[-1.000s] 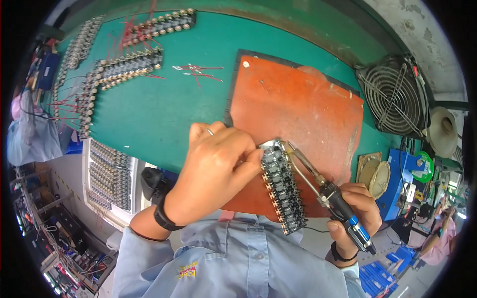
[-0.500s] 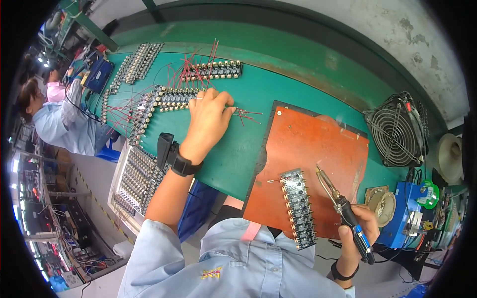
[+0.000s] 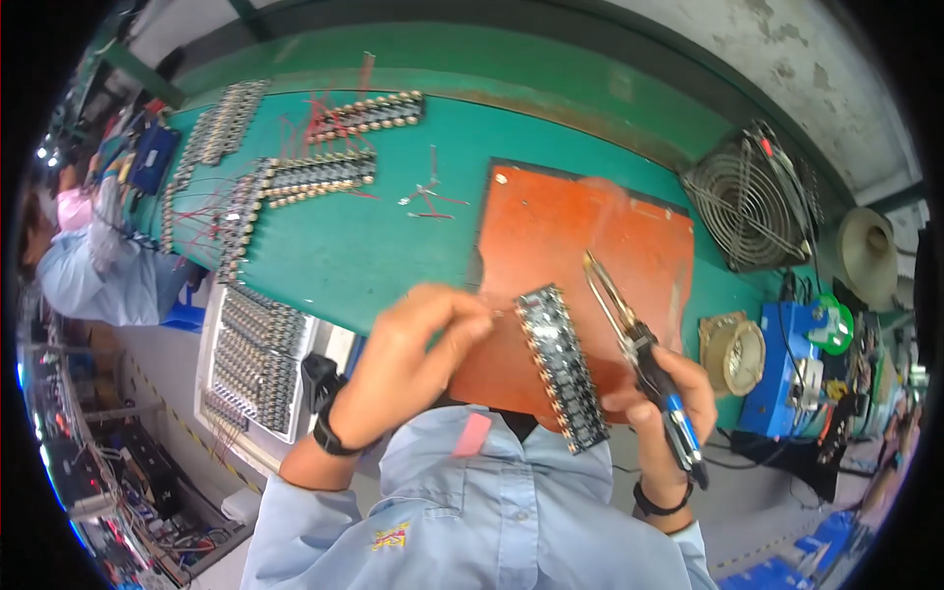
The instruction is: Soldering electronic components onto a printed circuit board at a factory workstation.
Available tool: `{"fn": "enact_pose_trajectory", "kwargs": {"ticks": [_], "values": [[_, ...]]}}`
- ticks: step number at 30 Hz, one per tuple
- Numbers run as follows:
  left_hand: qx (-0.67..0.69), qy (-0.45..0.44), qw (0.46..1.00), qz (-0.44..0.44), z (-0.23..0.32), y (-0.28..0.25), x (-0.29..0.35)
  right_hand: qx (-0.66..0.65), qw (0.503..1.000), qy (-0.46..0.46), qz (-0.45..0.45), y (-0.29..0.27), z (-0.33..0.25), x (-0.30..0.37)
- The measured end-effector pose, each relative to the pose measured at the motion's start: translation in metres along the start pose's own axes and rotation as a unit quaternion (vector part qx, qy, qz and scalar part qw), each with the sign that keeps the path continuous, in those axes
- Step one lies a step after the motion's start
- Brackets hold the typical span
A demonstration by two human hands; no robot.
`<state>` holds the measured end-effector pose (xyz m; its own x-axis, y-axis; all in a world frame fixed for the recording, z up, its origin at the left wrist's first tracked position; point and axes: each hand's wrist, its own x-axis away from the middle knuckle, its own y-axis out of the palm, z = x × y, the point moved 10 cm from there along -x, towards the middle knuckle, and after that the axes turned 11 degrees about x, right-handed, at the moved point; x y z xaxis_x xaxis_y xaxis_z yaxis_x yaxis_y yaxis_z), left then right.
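My right hand [image 3: 657, 398] grips a soldering iron [image 3: 649, 369] with a black and blue handle, its metal tip pointing away over the orange mat [image 3: 629, 226]. Faint smoke hangs beyond the tip. Left of the iron, a long black circuit board [image 3: 560, 369] with a row of parts along its edge lies on the mat's near portion. My left hand [image 3: 418, 354] is closed in a pinch by the board's far left corner. A thin wire shows at the fingertips, slightly blurred. Several loose red wires [image 3: 430, 192] lie on the green table [image 3: 393, 256].
More boards [image 3: 320, 175] with red wires stand at the far left, and a white tray [image 3: 295, 428] of boards is near left. On the right are a fan [image 3: 752, 202], a solder spool [image 3: 737, 354] and a blue device [image 3: 782, 383]. Another person [image 3: 98, 270] works at left.
My left hand has left the loose wires and come near and right to the circuit board's far end. The soldering iron stays in my right hand. The whole view has shifted.
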<state>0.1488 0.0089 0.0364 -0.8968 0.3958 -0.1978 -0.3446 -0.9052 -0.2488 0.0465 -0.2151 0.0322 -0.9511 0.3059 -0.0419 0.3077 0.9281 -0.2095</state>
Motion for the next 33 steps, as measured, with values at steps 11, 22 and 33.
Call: {"fn": "enact_pose_trajectory", "kwargs": {"ticks": [11, 22, 33], "values": [[-0.025, 0.127, 0.986, -0.103, 0.046, 0.074, 0.027, 0.043, 0.995, -0.043, -0.083, 0.028, -0.006, 0.002], [0.235, -0.136, 0.954, -0.129, 0.004, 0.081, 0.028, 0.035, 0.988, -0.116, -0.1, 0.034, -0.008, 0.005], [0.269, -0.161, 0.943, -0.114, -0.002, 0.083, 0.028, -0.027, 0.991, -0.129, -0.026, 0.022, -0.008, 0.001]]}}
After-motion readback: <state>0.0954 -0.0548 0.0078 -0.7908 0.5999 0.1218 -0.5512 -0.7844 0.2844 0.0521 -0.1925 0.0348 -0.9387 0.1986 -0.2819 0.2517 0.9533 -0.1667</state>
